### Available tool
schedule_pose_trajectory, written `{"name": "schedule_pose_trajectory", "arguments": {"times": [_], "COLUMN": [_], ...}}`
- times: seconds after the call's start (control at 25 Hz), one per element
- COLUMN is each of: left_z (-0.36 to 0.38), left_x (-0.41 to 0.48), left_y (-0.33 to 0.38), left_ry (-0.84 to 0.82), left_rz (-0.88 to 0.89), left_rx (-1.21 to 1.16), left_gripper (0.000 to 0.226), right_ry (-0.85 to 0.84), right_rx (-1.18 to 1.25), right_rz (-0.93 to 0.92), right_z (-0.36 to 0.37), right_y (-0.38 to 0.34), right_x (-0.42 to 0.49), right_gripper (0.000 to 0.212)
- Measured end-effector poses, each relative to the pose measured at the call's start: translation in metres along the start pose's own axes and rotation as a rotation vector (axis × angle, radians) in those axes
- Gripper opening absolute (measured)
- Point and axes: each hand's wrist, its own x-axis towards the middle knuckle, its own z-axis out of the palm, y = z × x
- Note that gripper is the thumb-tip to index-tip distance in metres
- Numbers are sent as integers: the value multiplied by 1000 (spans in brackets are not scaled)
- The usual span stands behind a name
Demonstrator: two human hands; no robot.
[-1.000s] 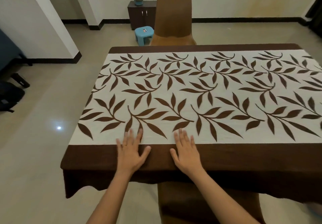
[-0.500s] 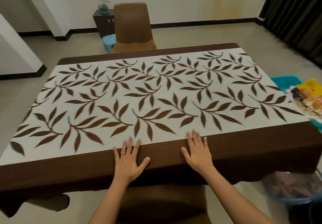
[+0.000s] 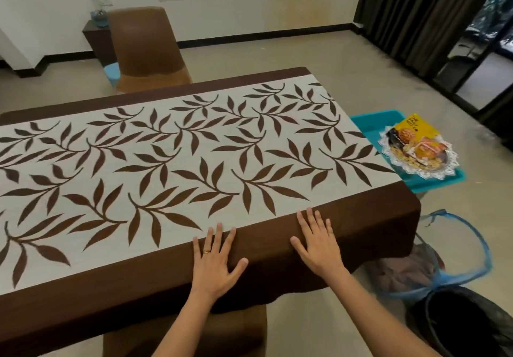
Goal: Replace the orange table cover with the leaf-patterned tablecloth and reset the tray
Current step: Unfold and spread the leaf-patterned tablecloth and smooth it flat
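Note:
The leaf-patterned tablecloth (image 3: pixel 194 157) lies spread flat over the whole table, white with brown leaves and a dark brown border. My left hand (image 3: pixel 215 259) rests flat on the near brown border, fingers spread. My right hand (image 3: pixel 319 243) lies flat beside it to the right, fingers straight. Past the table's right end, a silver lace-edged tray (image 3: pixel 447 166) holding snack packets sits on a teal surface (image 3: pixel 369 119). No orange cover shows on the table.
A brown chair (image 3: pixel 144 48) stands at the far side, another brown chair (image 3: pixel 236 331) below my arms. A mesh basket with a blue rim (image 3: pixel 483 248) holding brownish cloth and a black bin (image 3: pixel 469 326) stand on the floor at right. Dark curtains (image 3: pixel 410 9) hang beyond.
The view has swung right, bringing the table's right end, the tray and the floor bins into sight. Both hands stay flat on the near border and have slid rightward along it.

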Motion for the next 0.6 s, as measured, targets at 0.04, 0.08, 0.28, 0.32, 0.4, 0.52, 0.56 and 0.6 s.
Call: {"name": "schedule_pose_trajectory", "arguments": {"times": [0.04, 0.08, 0.28, 0.32, 0.4, 0.52, 0.56, 0.6], "left_z": [0, 1, 0, 1, 3, 4, 5, 6], "left_x": [-2, -4, -6, -3, 9, 35, 44, 53], "left_y": [-1, -3, 11, 21, 43, 88, 104, 123], "left_ry": [-7, -8, 6, 11, 19, 35, 28, 20], "left_rz": [5, 11, -23, -19, 25, 78, 96, 109], "left_rx": [3, 2, -28, -41, -68, -115, -109, -107], "left_gripper": [80, 80, 85, 84, 82, 77, 76, 76], "right_ry": [5, 8, 2, 13, 42, 52, 32, 11], "right_rx": [10, 20, 38, 46, 51, 7, -5, -3], "right_rz": [1, 4, 20, 13, -19, -49, -54, -61], "right_z": [1, 2, 1, -1, -7, -22, -26, -30], "right_y": [-3, -6, -7, -4, 7, 50, 68, 85], "right_x": [-3, -5, -9, -6, 9, 35, 41, 44], "right_gripper": [89, 89, 83, 80, 75, 81, 83, 83]}}
